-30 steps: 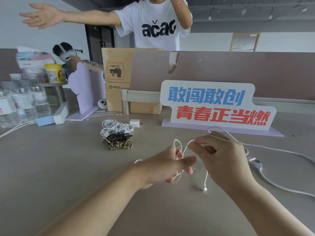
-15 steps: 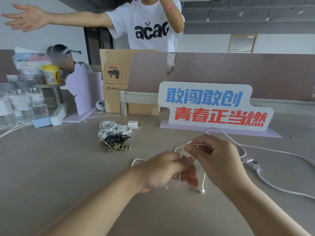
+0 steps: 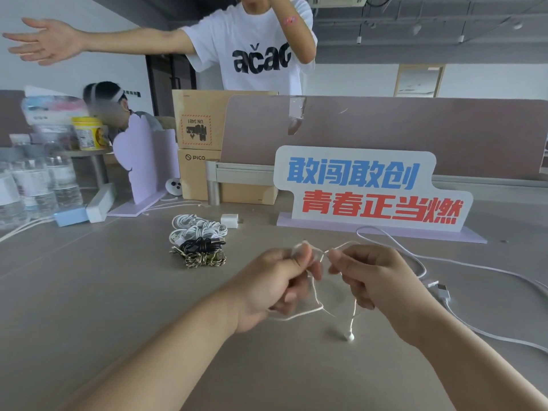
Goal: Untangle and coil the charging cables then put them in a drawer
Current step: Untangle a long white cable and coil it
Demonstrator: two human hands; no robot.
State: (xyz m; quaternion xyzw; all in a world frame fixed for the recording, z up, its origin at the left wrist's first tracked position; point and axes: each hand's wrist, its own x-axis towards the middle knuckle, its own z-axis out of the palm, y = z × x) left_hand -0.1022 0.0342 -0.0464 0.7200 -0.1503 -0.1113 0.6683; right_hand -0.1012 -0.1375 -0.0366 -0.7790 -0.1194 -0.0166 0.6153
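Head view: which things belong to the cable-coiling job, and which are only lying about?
Job: thin white cable, pinched by left hand and right hand; loose white cable with USB plug; pile of coiled white, black and braided cables.
Lying about: clear plastic water bottles; brown cardboard boxes; white sign with blue and red characters; yellow tub.

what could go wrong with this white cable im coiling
1. The left hand and right hand pinch the thin white cable close together; pulling apart could tighten any tangle instead of freeing it.
2. Its loose end hangs free below and may swing into the loops.
3. The thicker cable lying beside the right hand could get caught up.
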